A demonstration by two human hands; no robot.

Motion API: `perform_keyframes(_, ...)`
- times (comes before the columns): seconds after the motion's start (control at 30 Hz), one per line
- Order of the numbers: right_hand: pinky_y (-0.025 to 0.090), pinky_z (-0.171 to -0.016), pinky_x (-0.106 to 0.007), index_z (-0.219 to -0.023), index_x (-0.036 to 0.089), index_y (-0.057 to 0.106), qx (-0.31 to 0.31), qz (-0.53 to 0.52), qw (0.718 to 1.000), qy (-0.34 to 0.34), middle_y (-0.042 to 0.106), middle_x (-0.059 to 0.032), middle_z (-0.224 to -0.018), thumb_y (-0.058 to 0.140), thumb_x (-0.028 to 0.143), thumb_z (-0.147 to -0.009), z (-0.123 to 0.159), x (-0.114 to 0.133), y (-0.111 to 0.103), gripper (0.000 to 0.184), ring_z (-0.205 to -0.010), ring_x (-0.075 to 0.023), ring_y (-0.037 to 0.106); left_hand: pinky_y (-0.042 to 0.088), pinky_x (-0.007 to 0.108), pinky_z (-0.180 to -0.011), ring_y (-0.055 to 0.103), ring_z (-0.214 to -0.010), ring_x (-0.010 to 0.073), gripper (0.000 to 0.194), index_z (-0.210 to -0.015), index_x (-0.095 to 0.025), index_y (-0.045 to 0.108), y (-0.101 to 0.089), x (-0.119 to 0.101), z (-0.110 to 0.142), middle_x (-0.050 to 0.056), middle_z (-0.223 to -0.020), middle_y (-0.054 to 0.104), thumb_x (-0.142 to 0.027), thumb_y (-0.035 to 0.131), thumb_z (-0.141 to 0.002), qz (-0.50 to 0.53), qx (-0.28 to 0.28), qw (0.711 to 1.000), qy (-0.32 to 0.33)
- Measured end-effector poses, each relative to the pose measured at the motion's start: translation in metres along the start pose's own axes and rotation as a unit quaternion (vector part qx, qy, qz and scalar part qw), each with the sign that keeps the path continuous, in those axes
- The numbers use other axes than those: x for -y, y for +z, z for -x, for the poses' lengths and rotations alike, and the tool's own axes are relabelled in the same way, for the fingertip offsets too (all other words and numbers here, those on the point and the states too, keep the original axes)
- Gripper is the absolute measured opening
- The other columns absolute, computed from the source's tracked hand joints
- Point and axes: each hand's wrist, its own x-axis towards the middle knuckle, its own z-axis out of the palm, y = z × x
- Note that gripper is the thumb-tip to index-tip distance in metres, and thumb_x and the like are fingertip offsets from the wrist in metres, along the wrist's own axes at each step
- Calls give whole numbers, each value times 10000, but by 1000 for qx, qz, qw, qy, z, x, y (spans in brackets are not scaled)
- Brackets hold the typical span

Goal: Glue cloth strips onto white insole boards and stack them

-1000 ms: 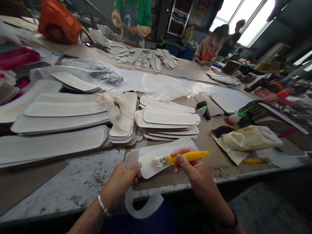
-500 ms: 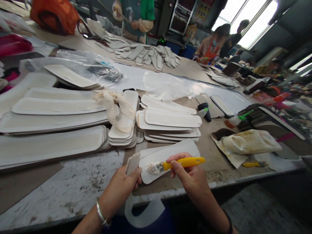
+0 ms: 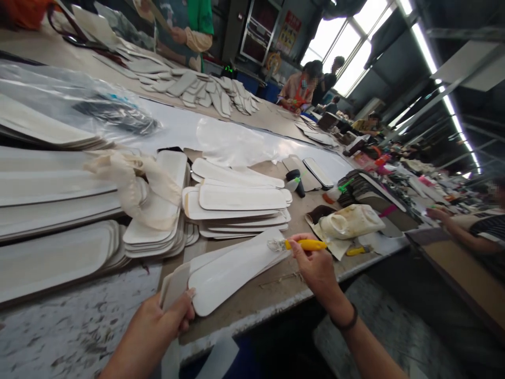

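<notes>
My right hand [image 3: 317, 268] grips a brush [image 3: 308, 245] by its yellow handle. The pale, glue-caked bristles touch the far right end of a long white panel [image 3: 229, 276] with rounded ends. That panel lies slanted on the table over at least one similar piece. Several small off-white pieces [image 3: 176, 284] are pinched in my left hand [image 3: 161, 321], whose thumb is at the panel's near left end. Just beyond, a stack of white panels [image 3: 240, 195] lies crosswise.
More panel stacks [image 3: 55, 252] fill the left, beside a cream cloth [image 3: 152, 189]. To the right are a stained plastic container [image 3: 351, 221], another yellow brush [image 3: 358, 251] and a bottle with a green top [image 3: 335, 193]. The table edge [image 3: 252, 326] runs close by; people work beyond.
The brush in my right hand has moved from the panel's near left end to its far right end. My left hand keeps the small pieces. The camera view has turned right.
</notes>
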Motion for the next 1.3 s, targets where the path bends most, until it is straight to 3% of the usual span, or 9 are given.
perform_keyframes(0.23,500,-640,-305,-858,199,602,-24,21,999,-45,678,-69,-824,505,427,-906,-5,2,-13,251,-702,-205,644,369,294,-516,484,-464,169,490,-498,-214,556,1,15,-4,9,-441,549,-668,522,-680,33,-3,999,11)
perform_keyframes(0.43,535,-749,-327,-893,216,607,11,-45,985,-167,680,-63,-832,512,277,-915,28,26,14,116,-802,-209,648,375,300,-507,476,-452,171,499,-466,-221,542,1,17,-5,9,-423,538,-686,543,-648,46,-17,999,13)
perform_keyframes(0.53,550,-751,-295,-942,223,599,41,-105,977,-179,684,-54,-866,517,213,-919,44,41,17,86,-828,-188,656,377,301,-506,476,-451,172,507,-464,-220,551,1,16,-4,15,-425,544,-700,540,-629,45,-17,999,5)
perform_keyframes(0.73,542,-785,-338,-930,220,615,-38,-39,983,-173,686,-64,-868,539,222,-903,28,19,4,80,-851,-212,658,397,307,-531,500,-476,182,522,-452,-216,573,-3,0,1,33,-438,563,-722,538,-578,35,-4,999,-10)
perform_keyframes(0.8,540,-770,-346,-915,217,619,-36,-37,985,-166,685,-65,-850,543,219,-896,28,18,7,79,-826,-216,656,395,313,-535,492,-471,181,524,-434,-220,561,-3,-3,0,31,-428,552,-729,537,-558,35,-10,999,-5)
perform_keyframes(0.9,541,-748,-318,-917,219,618,36,-118,984,-129,681,-56,-845,532,219,-901,44,40,19,88,-812,-201,656,384,307,-520,476,-451,170,507,-436,-222,556,-1,-2,-3,20,-419,540,-712,547,-567,48,-6,999,-10)
perform_keyframes(1.07,544,-564,-262,-898,209,616,130,-325,936,24,675,-48,-829,532,376,-912,64,79,37,187,-606,-157,644,378,299,-515,465,-454,162,464,-429,-226,534,-1,-9,0,7,-414,517,-670,546,-563,67,7,998,-16)
perform_keyframes(1.13,527,-506,-259,-874,196,615,135,-341,928,63,677,-51,-785,548,422,-898,59,78,40,236,-552,-157,637,384,300,-530,469,-465,162,449,-433,-223,535,-2,-15,3,5,-422,515,-654,543,-558,71,10,997,-20)
perform_keyframes(1.3,488,-463,-247,-834,173,633,72,-260,961,62,645,-43,-678,600,427,-865,47,67,36,258,-528,-161,615,381,300,-533,489,-469,163,414,-471,-212,549,-2,-18,5,15,-451,544,-615,529,-567,79,2,997,-26)
